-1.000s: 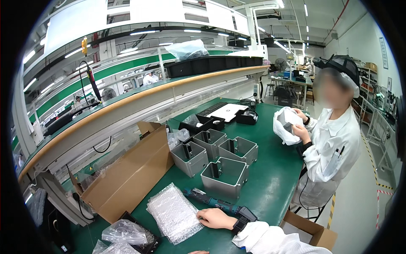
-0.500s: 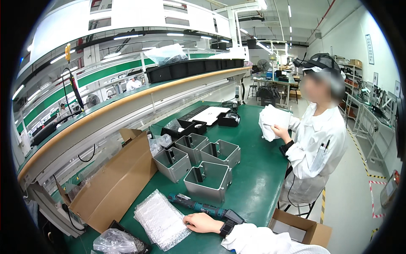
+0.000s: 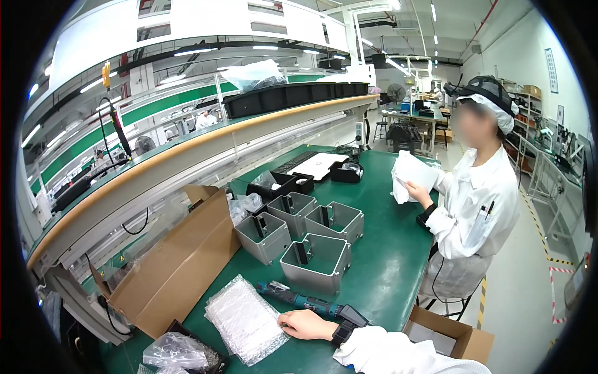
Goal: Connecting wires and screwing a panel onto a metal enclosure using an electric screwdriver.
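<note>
My right hand (image 3: 306, 325) reaches in from the lower right, a dark band at its wrist. Its bent fingers and thumb close on the right edge of a flat stack of clear bubble wrap (image 3: 244, 319) on the green bench. Just beyond the hand lies a teal and black cordless power screwdriver (image 3: 305, 302). Past it stand several grey open-topped box housings (image 3: 316, 268), each with a black piece inside its wall. My left hand is out of view.
A long cardboard box (image 3: 177, 268) stands at the left, and a clear plastic bag (image 3: 177, 350) lies near. Black trays (image 3: 283, 187) and a white laptop (image 3: 317, 166) sit farther back. At the right, a co-worker (image 3: 476, 206) holds a white sheet or bag (image 3: 412, 176) above an open carton (image 3: 464, 340).
The view has shifted slightly, so everything appears a little farther right. My right hand stays at the bubble wrap's edge. The co-worker still holds the white sheet or bag.
</note>
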Motion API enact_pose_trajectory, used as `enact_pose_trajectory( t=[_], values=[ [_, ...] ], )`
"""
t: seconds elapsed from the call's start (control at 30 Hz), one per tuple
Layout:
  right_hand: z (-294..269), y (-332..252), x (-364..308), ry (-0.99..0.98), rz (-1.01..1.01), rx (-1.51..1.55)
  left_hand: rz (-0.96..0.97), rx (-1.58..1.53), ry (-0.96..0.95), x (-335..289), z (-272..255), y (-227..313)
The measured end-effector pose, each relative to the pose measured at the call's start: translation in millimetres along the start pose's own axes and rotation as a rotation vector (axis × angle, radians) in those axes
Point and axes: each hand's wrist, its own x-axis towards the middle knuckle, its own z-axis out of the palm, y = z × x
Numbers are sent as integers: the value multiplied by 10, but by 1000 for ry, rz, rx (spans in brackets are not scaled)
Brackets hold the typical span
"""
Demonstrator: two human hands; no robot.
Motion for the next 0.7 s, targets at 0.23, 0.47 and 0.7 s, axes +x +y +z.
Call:
enact_pose_trajectory(
  t=[0.23,0.47,0.7],
  values=[
    [-20,-59,14,-20,5,-10,-1,-5,6,-40,17,-17],
    [-121,-138,8,24,25,-43,21,-9,-20,-3,-4,-53],
    [-101,-165,36,-24,45,-52,7,-28,-2,-49,-18,-43]
  ],
)
